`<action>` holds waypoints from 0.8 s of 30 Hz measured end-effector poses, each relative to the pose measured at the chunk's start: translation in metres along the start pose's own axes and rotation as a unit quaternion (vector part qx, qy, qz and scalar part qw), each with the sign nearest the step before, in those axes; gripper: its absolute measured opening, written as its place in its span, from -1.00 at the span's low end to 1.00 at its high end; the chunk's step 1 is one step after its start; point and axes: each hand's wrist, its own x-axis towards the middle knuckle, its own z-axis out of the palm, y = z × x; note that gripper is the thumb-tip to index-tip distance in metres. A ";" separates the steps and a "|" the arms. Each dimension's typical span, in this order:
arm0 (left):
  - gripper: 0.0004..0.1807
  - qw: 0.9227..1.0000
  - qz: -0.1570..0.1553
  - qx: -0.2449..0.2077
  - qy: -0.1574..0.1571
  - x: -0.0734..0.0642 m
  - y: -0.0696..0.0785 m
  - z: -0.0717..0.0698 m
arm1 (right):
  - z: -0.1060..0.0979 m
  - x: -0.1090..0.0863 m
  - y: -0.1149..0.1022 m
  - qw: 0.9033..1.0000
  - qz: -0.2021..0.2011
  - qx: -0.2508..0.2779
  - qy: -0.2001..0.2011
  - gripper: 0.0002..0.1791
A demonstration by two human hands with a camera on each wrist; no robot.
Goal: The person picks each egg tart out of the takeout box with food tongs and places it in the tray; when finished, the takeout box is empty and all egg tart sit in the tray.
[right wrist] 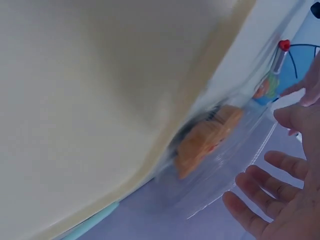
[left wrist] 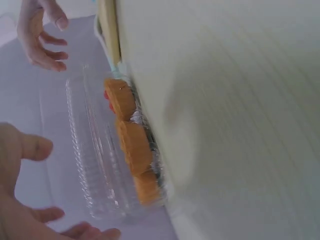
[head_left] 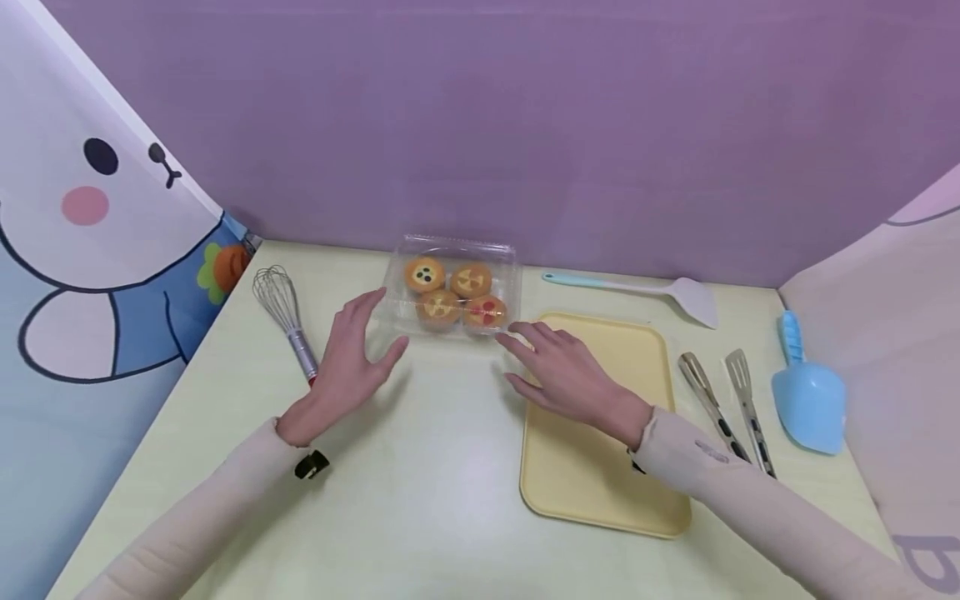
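A clear plastic clamshell box (head_left: 453, 287) stands at the back of the table, with several small round tarts (head_left: 439, 309) inside it. Their tops differ; one tart (head_left: 485, 312) shows red on top. My left hand (head_left: 349, 359) is by the box's left front side, thumb and fingers spread. On the other side, my right hand (head_left: 564, 372) hovers over the left part of a yellow tray (head_left: 600, 508), fingertips close to the box's front right corner. In both wrist views the fingers extend with nothing held. Whether any fingertip touches the box I cannot tell.
A whisk (head_left: 285, 312) lies to the left, its handle end partly behind the left hand. Along the back right is a light spatula (head_left: 637, 286). Right of the tray lie metal tongs (head_left: 708, 400), a slotted metal utensil (head_left: 746, 400) and a blue scoop (head_left: 808, 400).
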 end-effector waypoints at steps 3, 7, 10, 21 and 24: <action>-0.16 0.996 -0.074 -0.049 -0.013 0.003 -0.006 -0.002 | 0.002 0.014 -0.004 1.000 -0.019 -0.016 0.015 -0.43; -0.17 0.976 -0.170 -0.130 -0.044 0.009 -0.014 -0.006 | 0.006 0.030 -0.008 0.998 -0.036 -0.031 0.035 -0.49; -0.24 0.955 -0.221 -0.189 -0.058 0.015 -0.019 -0.007 | 0.010 0.040 -0.011 0.996 -0.052 -0.053 0.040 -0.54; -0.40 0.855 -0.330 -0.400 -0.014 0.026 -0.030 0.000 | 0.018 0.063 -0.019 0.984 -0.085 -0.157 0.032 -0.62; -0.38 0.829 -0.342 -0.443 -0.004 0.025 -0.032 0.000 | 0.022 0.067 -0.020 0.980 -0.092 -0.175 0.030 -0.61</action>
